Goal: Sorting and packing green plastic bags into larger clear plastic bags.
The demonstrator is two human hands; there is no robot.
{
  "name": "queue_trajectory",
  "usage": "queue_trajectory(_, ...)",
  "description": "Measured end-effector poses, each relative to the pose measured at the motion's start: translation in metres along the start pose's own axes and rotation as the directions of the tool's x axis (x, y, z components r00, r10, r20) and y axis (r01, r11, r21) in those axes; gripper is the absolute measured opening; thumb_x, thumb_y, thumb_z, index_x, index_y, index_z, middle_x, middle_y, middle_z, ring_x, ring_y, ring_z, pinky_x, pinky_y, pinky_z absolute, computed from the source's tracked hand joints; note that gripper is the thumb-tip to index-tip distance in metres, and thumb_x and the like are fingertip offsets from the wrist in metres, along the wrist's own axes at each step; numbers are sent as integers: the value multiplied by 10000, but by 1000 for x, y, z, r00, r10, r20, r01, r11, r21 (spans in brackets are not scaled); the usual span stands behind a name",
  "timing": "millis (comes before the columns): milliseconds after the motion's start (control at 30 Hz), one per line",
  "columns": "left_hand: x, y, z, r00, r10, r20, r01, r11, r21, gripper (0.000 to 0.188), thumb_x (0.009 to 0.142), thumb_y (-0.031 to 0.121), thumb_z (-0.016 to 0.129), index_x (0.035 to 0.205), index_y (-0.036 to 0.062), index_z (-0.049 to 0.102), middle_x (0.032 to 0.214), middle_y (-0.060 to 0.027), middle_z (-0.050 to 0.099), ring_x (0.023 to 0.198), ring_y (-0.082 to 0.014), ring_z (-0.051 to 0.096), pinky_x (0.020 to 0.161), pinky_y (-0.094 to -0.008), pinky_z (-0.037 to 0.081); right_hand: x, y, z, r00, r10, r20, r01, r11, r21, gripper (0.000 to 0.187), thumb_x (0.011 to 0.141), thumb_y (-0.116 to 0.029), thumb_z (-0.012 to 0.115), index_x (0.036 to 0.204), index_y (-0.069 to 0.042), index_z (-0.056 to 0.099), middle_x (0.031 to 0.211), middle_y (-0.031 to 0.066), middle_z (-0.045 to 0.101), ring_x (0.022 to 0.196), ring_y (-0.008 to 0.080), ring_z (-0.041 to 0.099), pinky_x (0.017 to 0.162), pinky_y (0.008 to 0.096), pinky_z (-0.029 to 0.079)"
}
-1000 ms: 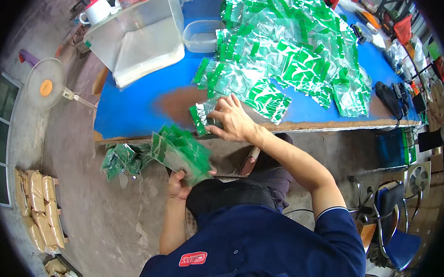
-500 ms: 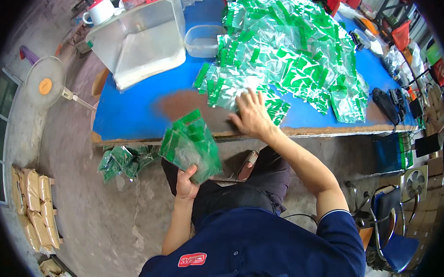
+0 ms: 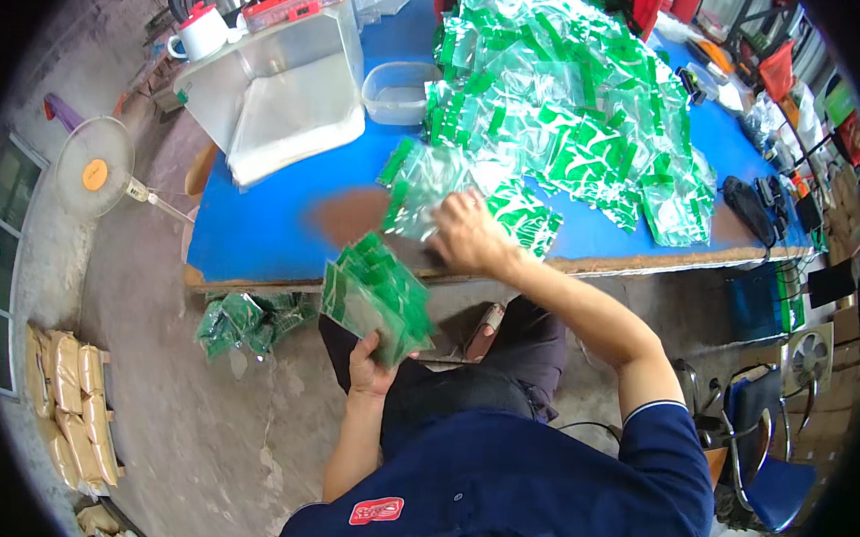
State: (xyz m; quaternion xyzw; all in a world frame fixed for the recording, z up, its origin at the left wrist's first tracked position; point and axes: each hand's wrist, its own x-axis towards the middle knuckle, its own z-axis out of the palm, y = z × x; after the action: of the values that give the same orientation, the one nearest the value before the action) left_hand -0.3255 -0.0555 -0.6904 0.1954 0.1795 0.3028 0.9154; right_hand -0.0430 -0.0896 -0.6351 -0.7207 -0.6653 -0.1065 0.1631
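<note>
Fanned out in my left hand [image 3: 372, 367] is a stack of green-and-clear plastic bags [image 3: 376, 295], gripped at its lower end above my lap. At the table's front edge, my right hand [image 3: 467, 234] has its fingers bent together on a clear, green-edged plastic bag [image 3: 424, 187] by the near left side of the heap. That bag is tilted and partly blurred. A large heap of similar bags [image 3: 562, 111] spreads over the blue table [image 3: 268, 233], its loose pieces overlapping. The fingertips of my right hand are partly hidden.
Left of the heap stand a clear plastic tub [image 3: 396, 99] and a metal holder with clear sheets [image 3: 293, 119]. A white mug [image 3: 200, 33] sits behind. Beyond the table's left end is a fan [image 3: 95, 172]. Dark cables [image 3: 747, 207] lie at right. Green bags [image 3: 245, 323] hang below the edge.
My right hand has drawn back slightly to the left and closed on a bag, pulling it from the heap's edge. My left hand still holds the stack, shifted slightly right.
</note>
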Motion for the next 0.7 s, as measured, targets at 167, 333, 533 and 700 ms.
queue_trajectory(167, 6, 4, -9, 1000, 18, 16, -17, 1000, -19, 586, 881, 149, 710, 1401, 27, 471, 1328, -128, 584, 1223, -327, 560, 931, -507, 463, -1, -44, -22, 939, -332, 93, 268, 872, 409, 356, 812, -116, 644, 1148, 2, 641, 999, 179, 568, 933, 359, 591, 837, 424, 499)
queue_trajectory(333, 10, 16, -26, 999, 28, 38, -22, 989, -144, 616, 887, 83, 704, 1440, 20, 440, 1396, -123, 557, 1328, -317, 502, 1163, -501, 366, 5, -26, -18, 965, 174, -198, -131, 968, 213, 227, 897, -153, 643, 1096, -52, 681, 1057, 150, 611, 1041, 357, 580, 888, 456, 486)
queue_trajectory(533, 8, 10, -12, 999, -12, 43, 9, 997, 78, 621, 877, 186, 698, 1413, 13, 437, 1332, -133, 573, 1222, -340, 566, 970, -537, 512, -5, -52, -28, 968, -249, 21, 204, 836, 510, 192, 952, -179, 602, 1004, -7, 671, 986, 154, 617, 970, 345, 599, 884, 449, 490)
queue_trajectory(700, 8, 20, -8, 999, 32, 16, -32, 999, -26, 713, 837, 99, 703, 1471, 35, 381, 1406, -141, 533, 1321, -369, 506, 1022, -585, 487, 61, 4, -47, 986, 40, -162, 61, 817, 573, 170, 975, -159, 619, 950, 0, 677, 877, 173, 645, 771, 343, 638, 688, 396, 524)
